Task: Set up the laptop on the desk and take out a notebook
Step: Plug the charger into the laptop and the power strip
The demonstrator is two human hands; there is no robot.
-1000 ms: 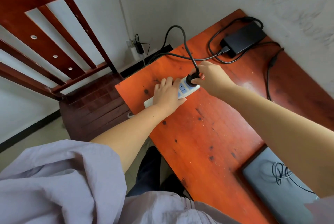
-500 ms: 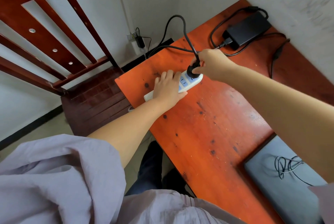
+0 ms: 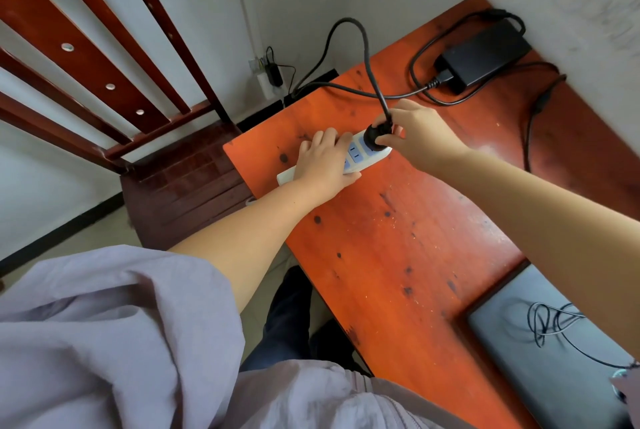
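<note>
A white power strip (image 3: 360, 155) lies near the far left corner of the orange wooden desk (image 3: 398, 255). My left hand (image 3: 323, 165) presses flat on the strip's near end. My right hand (image 3: 420, 136) pinches a black plug (image 3: 375, 132) seated in the strip's far socket. The plug's cable loops up and runs to a black power adapter (image 3: 485, 54) at the desk's back by the wall. A closed grey laptop (image 3: 554, 352) lies at the lower right with a thin black cable coiled on its lid. No notebook is in view.
A dark red wooden chair (image 3: 166, 165) stands left of the desk. A wall socket with a black charger (image 3: 272, 73) sits low on the wall behind. Another black cable (image 3: 533, 117) trails along the desk's right side near the wall.
My right hand has stayed on the black plug at the strip while my left hand kept holding the strip down. The view shifted slightly; nothing else moved.
</note>
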